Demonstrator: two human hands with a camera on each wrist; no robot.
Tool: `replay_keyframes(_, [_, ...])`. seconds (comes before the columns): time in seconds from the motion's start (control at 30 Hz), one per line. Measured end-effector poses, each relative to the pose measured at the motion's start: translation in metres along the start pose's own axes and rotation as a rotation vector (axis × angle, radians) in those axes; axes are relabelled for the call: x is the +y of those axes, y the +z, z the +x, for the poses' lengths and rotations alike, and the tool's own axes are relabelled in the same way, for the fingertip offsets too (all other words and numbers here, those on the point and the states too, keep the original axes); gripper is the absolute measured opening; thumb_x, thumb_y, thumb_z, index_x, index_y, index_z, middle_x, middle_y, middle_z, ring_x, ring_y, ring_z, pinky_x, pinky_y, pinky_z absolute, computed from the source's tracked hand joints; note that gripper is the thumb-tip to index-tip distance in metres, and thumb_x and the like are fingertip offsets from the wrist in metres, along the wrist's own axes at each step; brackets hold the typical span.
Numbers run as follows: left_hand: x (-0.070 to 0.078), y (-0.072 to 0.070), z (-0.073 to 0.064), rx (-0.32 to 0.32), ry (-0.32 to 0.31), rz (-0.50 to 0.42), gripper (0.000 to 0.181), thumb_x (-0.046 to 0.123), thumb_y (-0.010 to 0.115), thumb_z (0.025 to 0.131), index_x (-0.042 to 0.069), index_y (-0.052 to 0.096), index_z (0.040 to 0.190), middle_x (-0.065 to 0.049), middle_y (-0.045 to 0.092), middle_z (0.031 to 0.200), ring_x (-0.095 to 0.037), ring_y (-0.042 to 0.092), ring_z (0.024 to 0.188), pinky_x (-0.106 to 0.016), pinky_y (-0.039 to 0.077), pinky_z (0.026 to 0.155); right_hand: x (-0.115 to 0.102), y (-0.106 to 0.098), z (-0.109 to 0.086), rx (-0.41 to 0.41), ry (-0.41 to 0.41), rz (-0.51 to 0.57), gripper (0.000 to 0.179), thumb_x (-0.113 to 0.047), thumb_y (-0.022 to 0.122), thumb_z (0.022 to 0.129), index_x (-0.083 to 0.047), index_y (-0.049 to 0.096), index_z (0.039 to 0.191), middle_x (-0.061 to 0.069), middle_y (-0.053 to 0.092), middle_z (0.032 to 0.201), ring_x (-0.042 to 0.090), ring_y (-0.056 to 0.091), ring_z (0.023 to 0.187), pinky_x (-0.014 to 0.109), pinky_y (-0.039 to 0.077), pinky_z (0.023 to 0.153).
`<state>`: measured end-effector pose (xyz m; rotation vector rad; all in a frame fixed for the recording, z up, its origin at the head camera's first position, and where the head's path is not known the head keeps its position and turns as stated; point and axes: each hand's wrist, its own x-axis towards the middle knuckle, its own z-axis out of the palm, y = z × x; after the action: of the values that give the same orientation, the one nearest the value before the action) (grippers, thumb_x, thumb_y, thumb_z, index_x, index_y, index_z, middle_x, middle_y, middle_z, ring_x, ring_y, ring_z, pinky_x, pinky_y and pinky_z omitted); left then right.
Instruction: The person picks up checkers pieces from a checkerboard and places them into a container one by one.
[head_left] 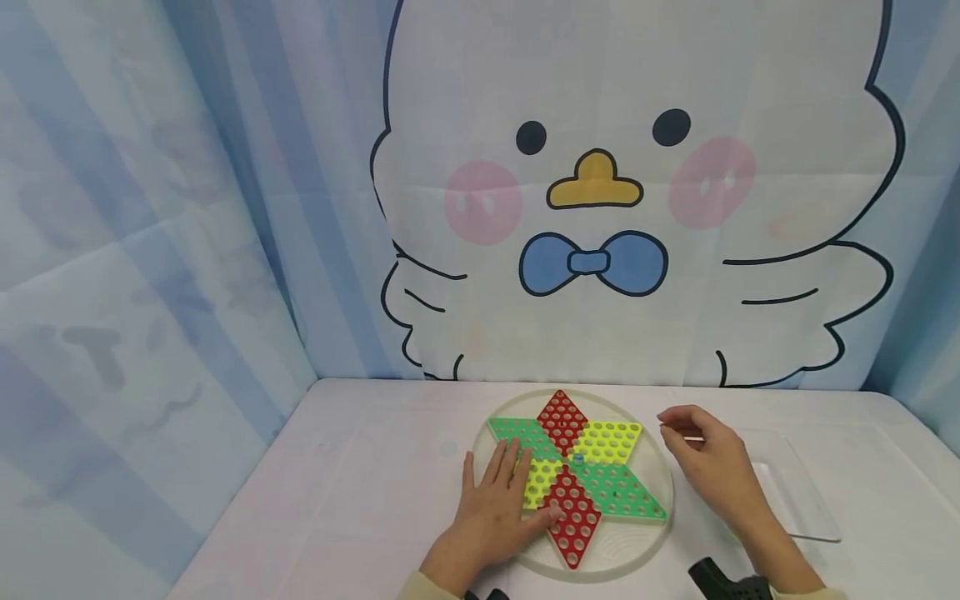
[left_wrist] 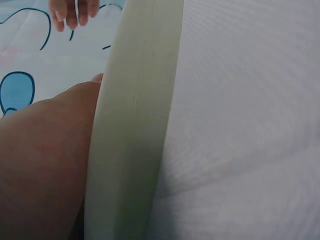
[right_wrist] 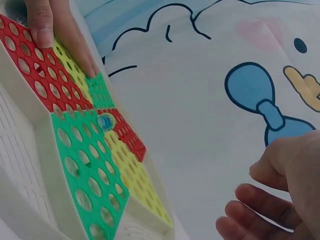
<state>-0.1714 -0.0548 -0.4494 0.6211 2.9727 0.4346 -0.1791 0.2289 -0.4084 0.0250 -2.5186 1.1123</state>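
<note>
A round cream Chinese checkers board [head_left: 645, 546] lies on the table, its star made of red, yellow and green perforated sections. One blue glass marble [right_wrist: 106, 122] sits near the centre of the star. My left hand [head_left: 491, 508] rests flat on the board's left side with fingers spread, the thumb over the red section [head_left: 573, 542] nearest me. Just off the board's right edge, my right hand [head_left: 712, 462] hovers with loosely bent fingers. In the right wrist view, a gap shows between its thumb and fingers [right_wrist: 262, 202], with nothing held there.
A clear plastic tray [head_left: 813, 537] lies to the right of the board, partly behind my right forearm. White cloth [head_left: 337, 500] covers the table. Behind it hangs a curtain [head_left: 600, 333] printed with a cartoon bird.
</note>
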Motion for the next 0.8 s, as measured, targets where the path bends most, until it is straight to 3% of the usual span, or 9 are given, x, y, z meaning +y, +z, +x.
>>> replay_keyframes(0.1, [0.0, 0.0, -0.001, -0.004, -0.006, 0.008, 0.091, 0.075, 0.033, 0.093, 0.013, 0.022, 0.159, -0.009, 0.015, 0.167, -0.028, 0.011, 0.156, -0.067, 0.006, 0.119, -0.003, 0.006, 0.0, -0.027, 0.009, -0.002, 0.021, -0.017, 0.06, 0.098, -0.006, 0.066, 0.114, 0.012, 0.07, 0.109, 0.02, 0.063, 0.101, 0.005, 0.044, 0.075])
replay_keyframes(0.17, [0.0, 0.0, -0.001, -0.006, -0.009, 0.01, 0.091, 0.075, 0.032, 0.093, 0.014, 0.021, 0.159, -0.008, 0.015, 0.167, -0.027, 0.011, 0.156, -0.067, 0.006, 0.119, -0.006, 0.009, 0.0, -0.048, 0.012, 0.004, 0.021, -0.015, 0.06, 0.098, -0.005, 0.065, 0.115, 0.012, 0.07, 0.109, 0.024, 0.064, 0.102, 0.007, 0.046, 0.076])
replay_keyframes(0.43, [-0.003, 0.004, 0.001, 0.013, 0.006, -0.011, 0.093, 0.078, 0.029, 0.092, 0.014, 0.022, 0.159, -0.009, 0.016, 0.167, -0.028, 0.01, 0.156, -0.068, 0.003, 0.118, -0.012, 0.025, 0.0, -0.077, -0.02, 0.028, 0.017, -0.009, 0.061, 0.095, -0.006, 0.066, 0.112, 0.009, 0.071, 0.105, 0.022, 0.065, 0.099, 0.017, 0.052, 0.076])
replay_keyframes(0.8, [-0.002, 0.001, 0.001, -0.016, -0.01, -0.013, 0.092, 0.077, 0.031, 0.092, 0.014, 0.021, 0.159, -0.008, 0.014, 0.168, -0.027, 0.009, 0.156, -0.067, 0.004, 0.119, -0.02, 0.047, -0.001, -0.132, -0.043, 0.081, 0.018, -0.006, 0.062, 0.094, -0.005, 0.066, 0.111, 0.009, 0.071, 0.104, 0.018, 0.064, 0.096, 0.018, 0.054, 0.077])
